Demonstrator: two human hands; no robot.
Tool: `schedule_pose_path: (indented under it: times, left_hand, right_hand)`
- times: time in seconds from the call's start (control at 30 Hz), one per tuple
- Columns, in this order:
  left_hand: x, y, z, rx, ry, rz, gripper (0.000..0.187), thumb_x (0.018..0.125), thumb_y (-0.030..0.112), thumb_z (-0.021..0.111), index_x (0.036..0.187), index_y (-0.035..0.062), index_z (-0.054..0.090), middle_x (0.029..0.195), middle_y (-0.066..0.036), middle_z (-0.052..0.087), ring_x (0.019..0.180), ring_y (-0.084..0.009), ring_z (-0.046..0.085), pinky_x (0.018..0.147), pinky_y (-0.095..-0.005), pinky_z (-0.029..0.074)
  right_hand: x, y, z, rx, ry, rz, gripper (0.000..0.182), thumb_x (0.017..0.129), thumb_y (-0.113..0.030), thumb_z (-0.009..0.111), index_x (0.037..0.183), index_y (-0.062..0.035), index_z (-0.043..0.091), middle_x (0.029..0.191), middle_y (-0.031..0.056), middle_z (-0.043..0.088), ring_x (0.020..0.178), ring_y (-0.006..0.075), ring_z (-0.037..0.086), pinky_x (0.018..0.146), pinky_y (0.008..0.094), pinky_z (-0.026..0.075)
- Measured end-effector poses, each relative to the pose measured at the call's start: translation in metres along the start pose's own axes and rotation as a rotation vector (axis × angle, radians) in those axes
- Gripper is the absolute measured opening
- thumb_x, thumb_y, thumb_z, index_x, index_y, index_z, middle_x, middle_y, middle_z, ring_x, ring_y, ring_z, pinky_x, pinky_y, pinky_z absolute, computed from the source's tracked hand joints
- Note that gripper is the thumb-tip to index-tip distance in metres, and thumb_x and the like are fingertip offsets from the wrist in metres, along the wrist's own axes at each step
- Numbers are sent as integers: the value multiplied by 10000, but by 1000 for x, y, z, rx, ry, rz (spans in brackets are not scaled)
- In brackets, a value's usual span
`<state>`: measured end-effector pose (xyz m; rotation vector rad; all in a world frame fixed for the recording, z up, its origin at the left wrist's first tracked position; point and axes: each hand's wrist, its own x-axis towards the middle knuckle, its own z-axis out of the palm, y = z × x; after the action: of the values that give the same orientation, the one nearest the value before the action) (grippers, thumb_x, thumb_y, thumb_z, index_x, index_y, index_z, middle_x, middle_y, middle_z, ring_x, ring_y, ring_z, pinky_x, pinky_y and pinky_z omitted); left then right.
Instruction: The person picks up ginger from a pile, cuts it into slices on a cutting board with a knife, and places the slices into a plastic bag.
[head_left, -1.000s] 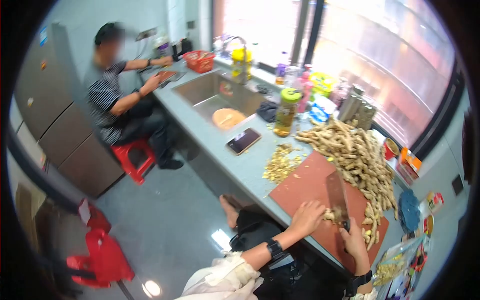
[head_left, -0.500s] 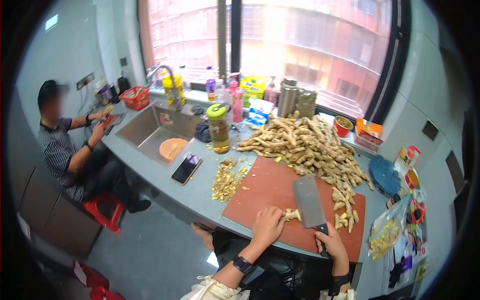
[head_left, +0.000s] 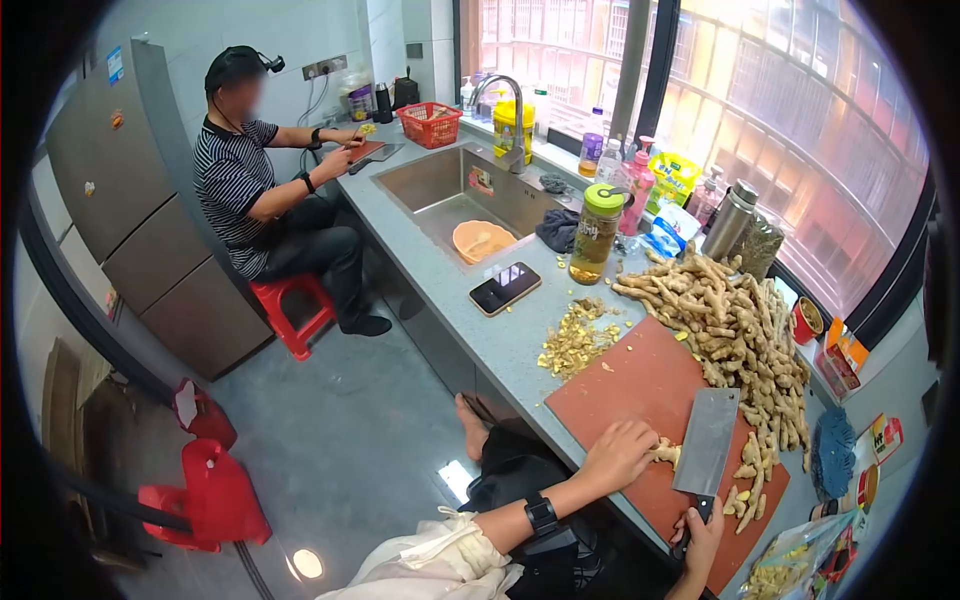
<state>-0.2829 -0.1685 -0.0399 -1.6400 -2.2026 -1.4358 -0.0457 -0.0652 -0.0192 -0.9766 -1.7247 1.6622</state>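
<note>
My left hand (head_left: 620,456) rests on the red-brown cutting board (head_left: 630,374), its fingers closed on a piece of ginger (head_left: 664,451). In my right hand (head_left: 698,533) is the black handle of a cleaver (head_left: 709,440), whose broad blade lies just right of that piece. Smaller ginger pieces (head_left: 750,480) are on the board's right side. A large heap of ginger (head_left: 745,320) is piled behind the board. Yellowish scraps (head_left: 578,338) lie at its left corner.
A phone (head_left: 505,288), a lidded jar (head_left: 596,235) and a sink (head_left: 430,195) are along the counter to the left. A person (head_left: 240,170) sits on a red stool (head_left: 292,310) at the far end, holding a knife. A plastic bag (head_left: 800,560) lies at the right.
The view has swung left, so everything appears shifted right and more of the floor and a fridge show. Both hands keep their holds, with the cleaver still beside the ginger piece.
</note>
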Motion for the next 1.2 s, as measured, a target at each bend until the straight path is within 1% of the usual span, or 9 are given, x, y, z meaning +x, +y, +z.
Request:
schedule_pose_path:
  times: [0.3,0.53,0.63,0.73,0.8,0.9,0.93,1.07,1.2]
  left_hand:
    - [0,0,0,-8,-9,-6,169,906,179,686,1021,80,609,1045,-80,588,1061,-301,583,939,-436,444]
    - [-1,-2,1,-3,4,8,167,907,175,682,1029,83,614,1043,-80,591,1070,-300,584,952,-445,447]
    - [-2,-3,3,-10,-29,-13,169,907,173,679,1037,84,618,1065,-80,598,1087,-301,584,960,-454,442]
    - [-1,-3,4,-52,-42,29,172,912,180,680,1046,87,624,1061,-82,611,1089,-305,590,954,-454,442]
    - [1,-3,1,-19,-12,22,165,917,197,687,1030,89,632,1042,-83,624,1076,-308,598,941,-447,442]
    - [3,3,-4,-1,-48,-23,169,914,226,709,1006,90,670,1023,-79,641,1042,-302,611,913,-441,446]
    - [4,4,-5,-11,-68,12,169,914,226,709,1006,90,670,1023,-79,641,1042,-302,611,913,-441,446]
    - [6,6,-7,31,-69,-16,151,911,203,701,1002,85,671,1012,-81,643,1036,-302,619,922,-442,458]
    - [2,2,-1,44,-27,1,173,898,191,701,1015,83,634,1021,-91,625,1045,-307,610,930,-447,453]
  right_hand:
    - [0,6,-6,2,-46,-39,272,978,-117,611,1203,-6,506,708,76,590,451,116,526,415,232,450]
    - [-1,2,-3,6,-30,-43,292,971,-129,620,1209,-2,508,705,79,593,448,115,525,415,231,454]
    - [0,2,-4,-5,-33,-38,301,966,-132,626,1210,1,510,700,80,596,452,117,541,415,232,460]
    - [-6,-1,-3,53,20,-5,314,968,-122,621,1231,8,511,705,84,609,458,118,558,415,235,465]
    - [-8,-11,1,83,-31,54,307,966,-74,621,1246,12,529,719,80,627,498,128,579,469,262,485]
    - [-7,-4,-3,111,-54,44,383,953,-47,633,1313,29,528,775,93,648,540,134,602,499,273,503]
    - [-7,-4,-4,124,-18,31,383,953,-47,633,1313,29,528,775,93,648,540,134,602,499,273,503]
    - [-6,-4,-5,125,-55,59,382,948,-42,631,1305,46,526,781,107,655,546,147,603,503,279,506]
    - [-4,2,-11,123,-52,85,420,945,-66,635,1333,22,500,767,114,655,514,155,595,485,281,505]
